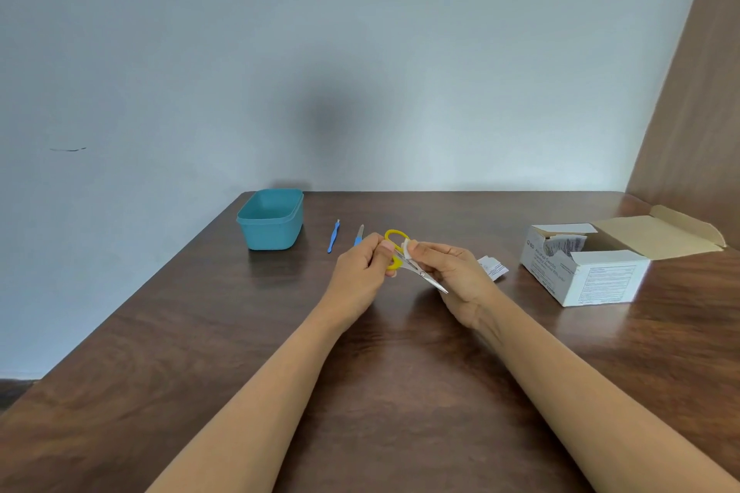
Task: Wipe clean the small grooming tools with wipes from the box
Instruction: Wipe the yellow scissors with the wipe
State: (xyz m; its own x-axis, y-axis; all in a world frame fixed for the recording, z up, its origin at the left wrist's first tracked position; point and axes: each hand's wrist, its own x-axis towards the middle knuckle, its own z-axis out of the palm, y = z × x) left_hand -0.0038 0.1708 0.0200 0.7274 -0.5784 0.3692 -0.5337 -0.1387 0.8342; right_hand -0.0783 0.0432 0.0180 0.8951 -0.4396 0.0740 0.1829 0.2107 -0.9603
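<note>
My left hand [362, 266] grips small yellow-handled steel scissors [404, 258], frame centre; right hand [448, 268] pinches white wipe [407, 248]. Risk: pointed tips prick palm.

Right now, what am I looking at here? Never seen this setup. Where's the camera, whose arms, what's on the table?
There is no machine: one head-worn camera looks forward and down at a person's two bare arms over a brown table. The left hand holds small yellow-handled scissors by the handles; the right hand presses a white wipe against them. Lying on the table: a teal tub, a thin blue tool, a blue-handled file partly hidden by the left hand, a torn wipe packet, and an open box of wipes.
</note>
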